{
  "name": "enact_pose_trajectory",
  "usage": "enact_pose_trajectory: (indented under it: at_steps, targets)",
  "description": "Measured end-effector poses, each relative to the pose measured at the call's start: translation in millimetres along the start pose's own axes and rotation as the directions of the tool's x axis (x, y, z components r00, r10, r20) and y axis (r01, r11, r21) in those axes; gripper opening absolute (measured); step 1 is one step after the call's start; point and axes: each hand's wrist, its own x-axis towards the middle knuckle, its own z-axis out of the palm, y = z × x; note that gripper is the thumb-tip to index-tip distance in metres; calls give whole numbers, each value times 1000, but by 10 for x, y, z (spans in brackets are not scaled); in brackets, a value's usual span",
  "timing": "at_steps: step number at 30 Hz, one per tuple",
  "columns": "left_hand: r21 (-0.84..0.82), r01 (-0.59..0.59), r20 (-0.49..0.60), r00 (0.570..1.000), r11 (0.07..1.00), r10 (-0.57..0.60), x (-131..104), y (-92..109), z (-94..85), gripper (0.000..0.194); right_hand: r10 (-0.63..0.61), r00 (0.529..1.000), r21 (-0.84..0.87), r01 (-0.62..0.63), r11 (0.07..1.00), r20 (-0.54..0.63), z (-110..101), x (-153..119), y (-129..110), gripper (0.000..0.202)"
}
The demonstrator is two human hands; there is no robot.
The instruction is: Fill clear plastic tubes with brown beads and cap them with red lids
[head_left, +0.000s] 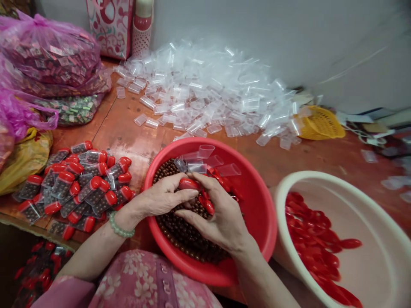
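Both hands are over a red basin [257, 205] of small dark brown balls [189, 239]. My left hand [167, 194], with a green bead bracelet [121, 226] on its wrist, is closed on a red cap [189, 184] between thumb and fingers. My right hand [215, 214] curves round from the other side, its fingertips beside that cap and its thumb low over the balls; whether it grips anything is hidden. Clear plastic tubes [197, 158] and red caps [224, 182] lie inside the basin, just beyond the hands.
Filled red-capped containers [86, 184] are heaped at left, near purple bags [48, 55]. Clear tubes [205, 94] pile up along the wall, beside a yellow basket [321, 123]. A cream basin [359, 192] with red caps [314, 239] stands at right. A flask [141, 32] stands behind.
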Motion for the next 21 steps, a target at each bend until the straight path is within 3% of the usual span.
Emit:
enact_pose_trajectory:
  at_steps: [4,8,12,21]
  targets:
    - [178,-70,7,998,981,70,-4,-10,10,14,155,986,191,-164,968,60,-35,-36,57,65]
    - [309,-95,-16,994,946,105,-3,-39,18,19,167,982,289,-186,939,88,-71,-10,89,52]
    - [420,-86,-57,991,904,121,0,-61,27,14,165,986,310,-168,936,38,-92,15,110,35]
    - [665,-95,-123,965,741,234,-6,-105,74,17,234,971,253,-215,943,-46,-52,60,33,25]
